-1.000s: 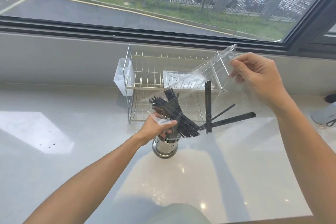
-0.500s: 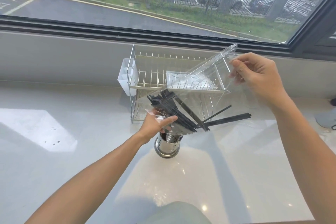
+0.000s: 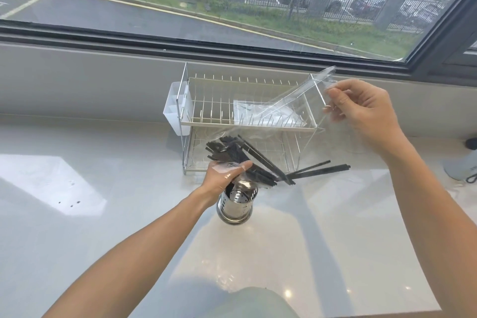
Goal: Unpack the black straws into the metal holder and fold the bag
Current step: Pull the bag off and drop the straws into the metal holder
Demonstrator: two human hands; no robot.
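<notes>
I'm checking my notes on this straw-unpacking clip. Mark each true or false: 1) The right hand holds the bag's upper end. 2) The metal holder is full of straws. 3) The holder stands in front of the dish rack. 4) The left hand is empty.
1) True: the right hand pinches the clear bag.
2) False: the metal holder looks empty; the black straws are above it.
3) True, in front of the dish rack.
4) False: the left hand grips the bag's lower end.

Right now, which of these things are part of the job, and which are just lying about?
In the job: black straws, clear bag, metal holder, left hand, right hand.

Lying about: dish rack, white caddy on the rack's side, countertop.
</notes>
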